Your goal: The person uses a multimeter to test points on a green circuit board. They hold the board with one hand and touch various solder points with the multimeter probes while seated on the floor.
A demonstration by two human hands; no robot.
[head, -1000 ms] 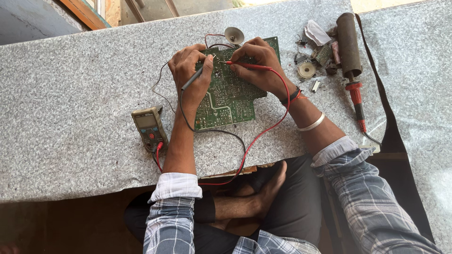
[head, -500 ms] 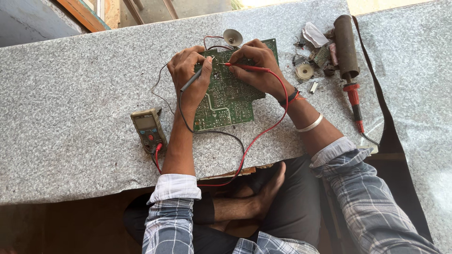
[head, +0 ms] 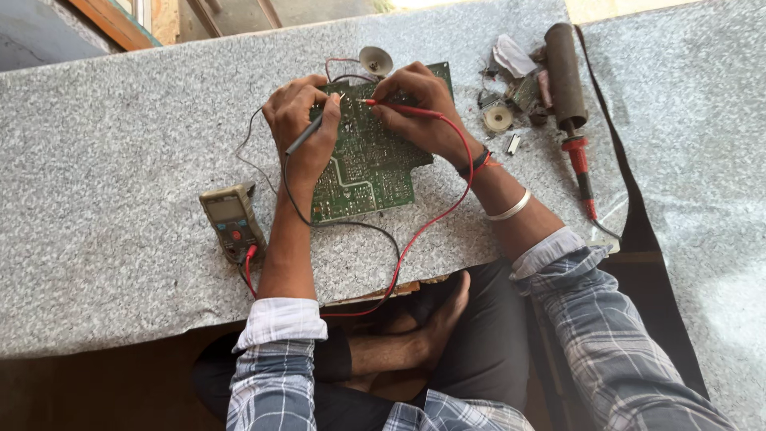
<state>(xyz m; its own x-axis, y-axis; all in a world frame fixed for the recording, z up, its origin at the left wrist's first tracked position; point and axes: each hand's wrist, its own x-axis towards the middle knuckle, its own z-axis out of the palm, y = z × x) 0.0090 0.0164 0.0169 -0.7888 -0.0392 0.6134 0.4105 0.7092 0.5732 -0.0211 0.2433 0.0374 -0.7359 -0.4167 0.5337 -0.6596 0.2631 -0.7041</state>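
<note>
The person is sitting cross-legged at a low grey speckled stone table [head: 96, 160], leaning over a green circuit board [head: 367, 164] that is lying flat with its solder side up — the side where the joints can be touched. The left hand [head: 303, 128] is curling around a black probe [head: 307, 134], its grip pinching the shaft like a pen while the heel of the hand is resting on the board's left edge, likely for steadiness. The right hand [head: 423, 108] is pinching a red probe [head: 395, 106] the same way, its tip pointing left toward the other probe near the board's top middle; whether either tip is actually touching a joint is too small to tell.

The black and red leads are trailing back across the table to a small multimeter [head: 231, 219], which is lying face-up just left of the left forearm, where a glance can reach its screen.

Off to the right, well apart from the board, a dark cylindrical tool [head: 565, 72] with a red-handled shaft [head: 581, 168] is lying among loose small parts and a round coil [head: 498, 119]. A small speaker cone [head: 375, 60] is sitting just beyond the board's top edge. A wooden frame [head: 112, 24] is showing past the table's far corner — the daylight is strong.
</note>
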